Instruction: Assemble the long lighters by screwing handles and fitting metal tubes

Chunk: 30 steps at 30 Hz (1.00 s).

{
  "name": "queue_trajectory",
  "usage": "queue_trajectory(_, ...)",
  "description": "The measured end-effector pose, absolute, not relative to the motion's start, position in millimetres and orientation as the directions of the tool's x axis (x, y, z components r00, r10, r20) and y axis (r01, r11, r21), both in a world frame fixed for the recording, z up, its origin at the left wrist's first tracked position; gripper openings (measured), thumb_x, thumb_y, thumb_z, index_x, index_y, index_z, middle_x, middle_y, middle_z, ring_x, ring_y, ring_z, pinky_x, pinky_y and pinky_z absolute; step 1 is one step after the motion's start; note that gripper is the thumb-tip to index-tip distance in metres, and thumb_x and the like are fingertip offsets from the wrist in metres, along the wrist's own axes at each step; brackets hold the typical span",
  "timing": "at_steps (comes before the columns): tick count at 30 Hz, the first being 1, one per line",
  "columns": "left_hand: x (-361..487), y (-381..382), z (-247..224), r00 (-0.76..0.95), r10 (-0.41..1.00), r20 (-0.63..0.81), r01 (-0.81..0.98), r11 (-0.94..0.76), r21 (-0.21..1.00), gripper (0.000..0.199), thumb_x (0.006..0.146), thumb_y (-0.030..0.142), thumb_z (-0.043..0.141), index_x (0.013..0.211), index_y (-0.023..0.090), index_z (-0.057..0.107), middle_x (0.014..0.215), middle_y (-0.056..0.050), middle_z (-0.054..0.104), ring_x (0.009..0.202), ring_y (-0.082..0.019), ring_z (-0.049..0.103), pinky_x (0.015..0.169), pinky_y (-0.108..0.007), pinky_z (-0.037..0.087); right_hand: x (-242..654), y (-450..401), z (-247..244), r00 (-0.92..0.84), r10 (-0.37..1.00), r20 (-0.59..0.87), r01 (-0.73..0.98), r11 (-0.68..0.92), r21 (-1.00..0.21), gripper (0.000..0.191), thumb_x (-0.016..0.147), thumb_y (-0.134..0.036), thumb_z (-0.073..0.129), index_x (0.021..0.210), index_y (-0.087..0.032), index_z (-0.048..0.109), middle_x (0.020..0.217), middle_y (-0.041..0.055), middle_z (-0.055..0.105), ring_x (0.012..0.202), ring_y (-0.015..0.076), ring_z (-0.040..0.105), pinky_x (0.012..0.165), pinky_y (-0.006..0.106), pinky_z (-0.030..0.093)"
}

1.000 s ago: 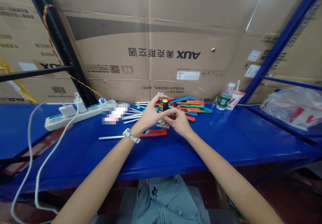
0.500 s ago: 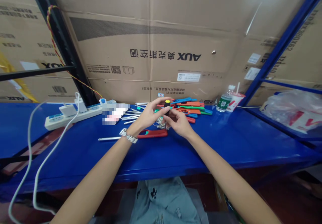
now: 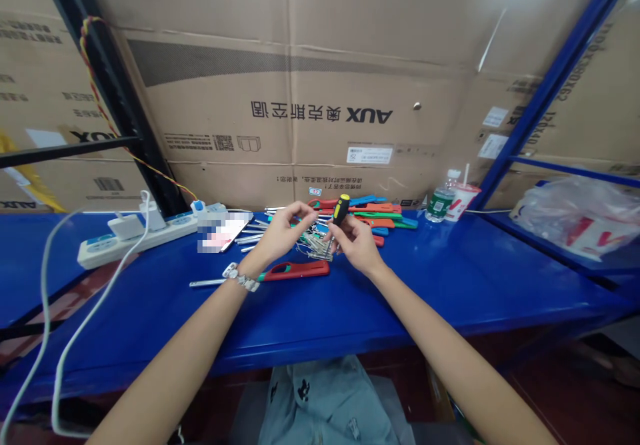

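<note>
Screwdriver [image 3: 341, 210], yellow-black handle up, tilted, held in right hand [image 3: 359, 246] by the small metal parts [image 3: 316, 248]; tip hard to make out. Left hand [image 3: 281, 233] half-curled nearby, unclear if pinching anything. Watch [image 3: 244, 280] hides part of red lighter [image 3: 305, 270]; flat item [image 3: 239, 226] at left pixelated.

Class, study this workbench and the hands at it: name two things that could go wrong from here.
The tilted screwdriver in the right hand might slip and scatter the loose small metal parts around its lower end.

The left wrist appears close above the red lighter, so a sideways move could knock it.
</note>
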State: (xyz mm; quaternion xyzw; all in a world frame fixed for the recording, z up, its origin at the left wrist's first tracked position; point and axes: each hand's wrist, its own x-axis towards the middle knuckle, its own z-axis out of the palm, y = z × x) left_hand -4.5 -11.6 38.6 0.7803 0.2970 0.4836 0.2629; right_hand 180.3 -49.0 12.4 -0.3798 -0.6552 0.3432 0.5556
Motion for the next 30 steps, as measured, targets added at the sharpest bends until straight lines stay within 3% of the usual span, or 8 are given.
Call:
queue_trajectory(3, -13, -15, 28, 0.635, 0.639, 0.434, 0.314, -0.727, 0.611, 0.016, 0.09, 0.034, 0.064, 0.087, 0.019, 0.069, 0.086, -0.004, 0.072, 0.08, -0.018, 0.065, 0.076, -0.033, 0.051, 192, -46, 12, -0.031, 0.894, 0.447, 0.191, 0.445, -0.875, 0.04, 0.083, -0.061, 0.064, 0.087, -0.022, 0.057, 0.072, 0.0036, 0.07, 0.048, 0.0168, 0.057, 0.05, 0.031, 0.046)
queue_trajectory(5, -14, -19, 22, 0.731, 0.582, 0.358, 0.35, -0.769, 0.535, 0.014, 0.09, 0.031, 0.064, 0.089, 0.02, 0.071, 0.091, -0.005, 0.073, 0.085, -0.02, 0.067, 0.081, -0.035, 0.051, 201, -46, 9, 0.0, 0.915, 0.403, 0.356, 0.377, -0.855, 0.037, 0.084, -0.056, 0.063, 0.075, -0.022, 0.053, 0.06, 0.0018, 0.066, 0.045, 0.0163, 0.054, 0.05, 0.03, 0.043)
queue_trajectory(9, -10, -21, 13, 0.774, 0.542, 0.328, 0.395, -0.817, 0.42, 0.013, 0.092, 0.029, 0.064, 0.092, 0.021, 0.074, 0.095, -0.006, 0.073, 0.088, -0.02, 0.067, 0.083, -0.035, 0.051, 215, -51, 2, 0.085, 0.946, 0.312, 0.792, 0.126, -0.598, 0.039, 0.083, -0.043, 0.064, 0.056, -0.022, 0.045, 0.055, 0.0015, 0.061, 0.056, 0.0176, 0.057, 0.052, 0.028, 0.031)
queue_trajectory(13, -6, -18, 10, 0.773, 0.544, 0.327, 0.398, -0.816, 0.419, 0.014, 0.093, 0.027, 0.062, 0.09, 0.02, 0.073, 0.093, -0.006, 0.072, 0.084, -0.02, 0.067, 0.08, -0.034, 0.051, 221, -54, -1, 0.127, 0.959, 0.254, 0.896, -0.001, -0.444, 0.034, 0.083, -0.041, 0.062, 0.059, -0.022, 0.05, 0.065, 0.0025, 0.065, 0.065, 0.0187, 0.06, 0.054, 0.028, 0.027)
queue_trajectory(16, -6, -17, 10, 0.775, 0.546, 0.318, 0.406, -0.816, 0.413, 0.014, 0.093, 0.026, 0.062, 0.089, 0.019, 0.073, 0.092, -0.007, 0.072, 0.085, -0.02, 0.067, 0.081, -0.035, 0.051, 221, -52, -2, 0.121, 0.958, 0.261, 0.885, 0.016, -0.466, 0.033, 0.084, -0.042, 0.061, 0.061, -0.022, 0.049, 0.065, 0.0017, 0.064, 0.065, 0.018, 0.058, 0.054, 0.028, 0.027)
queue_trajectory(20, -5, -14, 7, 0.79, 0.515, 0.331, 0.392, -0.841, 0.373, 0.013, 0.093, 0.026, 0.061, 0.088, 0.019, 0.072, 0.091, -0.007, 0.071, 0.084, -0.02, 0.067, 0.081, -0.035, 0.051, 214, -49, -7, 0.088, 0.938, 0.336, 0.785, 0.142, -0.603, 0.035, 0.085, -0.045, 0.06, 0.064, -0.022, 0.044, 0.058, -0.0015, 0.055, 0.057, 0.0153, 0.051, 0.054, 0.027, 0.029)
queue_trajectory(25, -6, -14, 0, 0.797, 0.471, 0.379, 0.358, -0.873, 0.332, 0.014, 0.096, 0.024, 0.055, 0.093, 0.019, 0.068, 0.095, -0.008, 0.068, 0.088, -0.021, 0.064, 0.082, -0.036, 0.051, 199, -46, -13, 0.0, 0.908, 0.42, 0.478, 0.368, -0.797, 0.04, 0.085, -0.055, 0.059, 0.068, -0.023, 0.043, 0.055, -0.0041, 0.047, 0.05, 0.0132, 0.044, 0.051, 0.027, 0.032)
queue_trajectory(30, -7, -21, -5, 0.777, 0.485, 0.401, 0.38, -0.87, 0.315, 0.014, 0.098, 0.022, 0.05, 0.094, 0.018, 0.062, 0.098, -0.008, 0.063, 0.091, -0.022, 0.062, 0.082, -0.037, 0.051, 188, -46, -6, -0.036, 0.937, 0.347, 0.17, 0.348, -0.922, 0.047, 0.076, -0.065, 0.07, 0.081, -0.024, 0.047, 0.062, -0.0035, 0.059, 0.042, 0.013, 0.05, 0.042, 0.027, 0.036)
